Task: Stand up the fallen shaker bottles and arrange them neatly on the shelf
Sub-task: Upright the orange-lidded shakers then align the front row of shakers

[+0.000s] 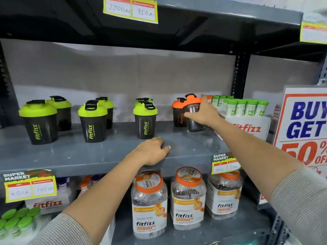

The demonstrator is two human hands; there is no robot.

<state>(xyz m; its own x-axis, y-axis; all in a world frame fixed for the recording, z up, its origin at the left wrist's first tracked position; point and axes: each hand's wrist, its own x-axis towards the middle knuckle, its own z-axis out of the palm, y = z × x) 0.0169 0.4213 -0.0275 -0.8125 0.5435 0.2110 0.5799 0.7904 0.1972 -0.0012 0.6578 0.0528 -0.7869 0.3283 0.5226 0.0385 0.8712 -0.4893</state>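
Being clamped by the right hand's [205, 113] fingers [190, 114] is an orange-lidded shaker bottle [192, 112], tilted slightly, its base touching the grey shelf [88, 154]. A second orange-lidded shaker [178, 112] is being kept just behind it. Further from it, the left hand [152, 151] is being rested on the shelf edge, fingers loosely curled, holding nothing, just before a green-lidded shaker [145, 119].

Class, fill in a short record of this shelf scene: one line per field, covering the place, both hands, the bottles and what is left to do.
place: grey shop shelf
right hand: grips a tilted orange-lidded bottle
left hand: rests on the shelf's front edge, holding nothing
second orange-lidded bottle: upright, just behind the held one
green-lidded bottles: six upright, in three front-and-back pairs
left to do: set the tilted bottle upright
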